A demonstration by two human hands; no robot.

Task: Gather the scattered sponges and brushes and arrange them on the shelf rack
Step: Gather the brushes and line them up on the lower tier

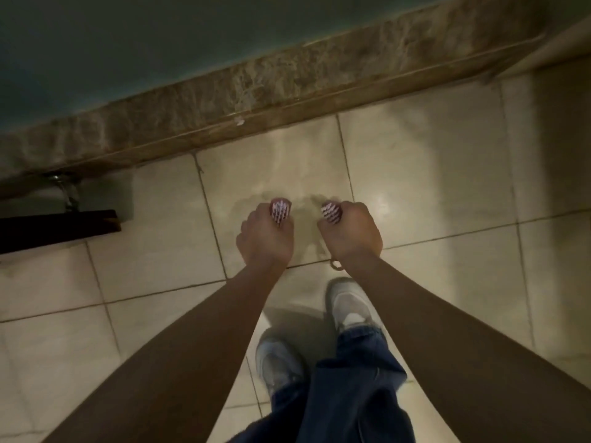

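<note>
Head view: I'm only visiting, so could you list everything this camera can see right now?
left brush: one, dark red with white bristles, in the left hand
right brush: one, same colours, in the right hand
loop: one, tan, below the right wrist
floor tiles: many, beige, underfoot
stone ledge: one, mottled brown, across the top
wall: one, dark green, above the ledge
dark board: one, far left
metal bracket: one, silver, above the board
shoes: two, pale grey
jeans: blue
left hand: grips its brush
right hand: grips its brush
</note>
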